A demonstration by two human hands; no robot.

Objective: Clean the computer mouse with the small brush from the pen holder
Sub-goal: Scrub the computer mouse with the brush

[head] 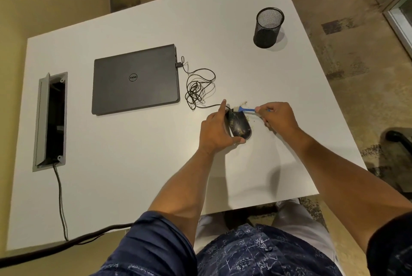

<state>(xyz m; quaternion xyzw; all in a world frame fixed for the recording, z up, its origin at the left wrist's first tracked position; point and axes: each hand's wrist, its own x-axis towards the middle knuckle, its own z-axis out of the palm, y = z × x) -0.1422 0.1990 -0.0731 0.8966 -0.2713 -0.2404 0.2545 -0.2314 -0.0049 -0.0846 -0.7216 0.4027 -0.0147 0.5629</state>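
Observation:
A black wired computer mouse (240, 125), speckled with pale crumbs, is tilted on its side on the white table (138, 164). My left hand (215, 131) grips it from the left, thumb under its near end, index finger raised. My right hand (277, 117) pinches the handle of a small blue brush (246, 109), whose pale bristle tip touches the mouse's front end by the cable. The black mesh pen holder (268, 28) stands at the far right of the table with nothing visible in it.
A closed grey laptop (136, 80) lies left of the mouse, with the mouse cable (198, 88) coiled between them. Crumbs (243, 104) lie on the table beside the brush. An open cable box (50, 120) is set into the table's left side.

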